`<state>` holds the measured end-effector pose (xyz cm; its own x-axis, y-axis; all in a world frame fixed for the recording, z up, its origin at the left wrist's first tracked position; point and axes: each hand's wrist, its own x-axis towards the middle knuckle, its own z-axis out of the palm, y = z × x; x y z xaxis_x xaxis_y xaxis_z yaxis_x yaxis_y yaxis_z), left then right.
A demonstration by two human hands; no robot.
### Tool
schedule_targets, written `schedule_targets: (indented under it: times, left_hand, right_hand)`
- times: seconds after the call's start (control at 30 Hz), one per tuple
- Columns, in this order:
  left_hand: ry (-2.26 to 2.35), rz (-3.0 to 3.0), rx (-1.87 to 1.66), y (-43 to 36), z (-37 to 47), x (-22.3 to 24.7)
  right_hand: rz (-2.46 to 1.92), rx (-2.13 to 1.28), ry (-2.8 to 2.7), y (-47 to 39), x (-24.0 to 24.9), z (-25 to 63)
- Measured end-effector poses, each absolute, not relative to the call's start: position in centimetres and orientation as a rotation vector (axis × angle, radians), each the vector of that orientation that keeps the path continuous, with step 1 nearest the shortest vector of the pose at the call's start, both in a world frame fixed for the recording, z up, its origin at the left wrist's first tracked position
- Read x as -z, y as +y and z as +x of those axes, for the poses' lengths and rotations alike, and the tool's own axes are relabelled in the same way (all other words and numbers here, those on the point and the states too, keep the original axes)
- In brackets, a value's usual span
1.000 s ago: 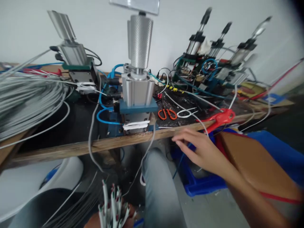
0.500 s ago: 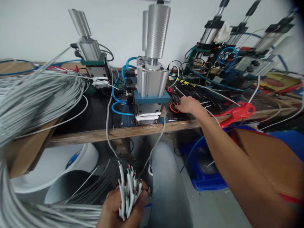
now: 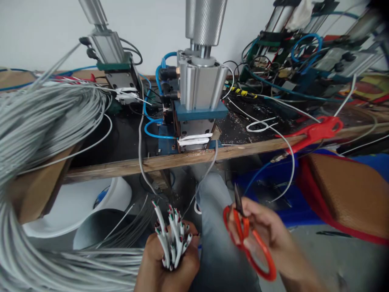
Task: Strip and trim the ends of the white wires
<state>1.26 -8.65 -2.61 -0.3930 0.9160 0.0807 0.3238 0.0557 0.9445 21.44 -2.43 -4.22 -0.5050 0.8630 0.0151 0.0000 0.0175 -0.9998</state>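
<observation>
My left hand (image 3: 170, 259) is wrapped round a bundle of grey-white cables (image 3: 174, 235). Their cut ends stick up out of the fist, with small red, green and dark wire tips showing. The bundle runs off to the left below the bench. In my right hand (image 3: 267, 227) is a pair of scissors (image 3: 245, 227) with orange-red handles, the dark blades pointing up and pressed together. The scissors are a short way to the right of the cable ends, not touching them. Part of the right hand is blurred.
A pneumatic press (image 3: 199, 89) stands at the bench's wooden front edge (image 3: 121, 165). Big cable coils (image 3: 54, 117) lie at left, above a white tub (image 3: 118, 202). A red air gun (image 3: 322, 129) is at right, near a brown-topped stool (image 3: 349, 190) and blue bin (image 3: 291, 215).
My right hand has picked the scissors up off the bench and brought them down and back beside the bundle. My left hand still holds the cables, slightly further right in view.
</observation>
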Motion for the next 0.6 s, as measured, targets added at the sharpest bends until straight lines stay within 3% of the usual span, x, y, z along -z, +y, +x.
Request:
schedule_targets:
  times: [0.1, 0.3, 0.6]
  left_hand:
    - [1.775, 1.229, -1.381, -8.5, 1.7, 2.6]
    - [1.776, 1.079, -1.241, -8.8, 1.9, 2.3]
    - [1.876, 0.887, -1.261, -9.3, 2.1, 1.5]
  right_hand:
    - [-0.868, -1.713, -1.517, -5.1, 6.3, 20.3]
    - [-1.306, -1.355, -1.719, -7.3, 6.0, 18.8]
    - [-1.349, -1.268, -1.883, -7.9, 5.7, 17.9]
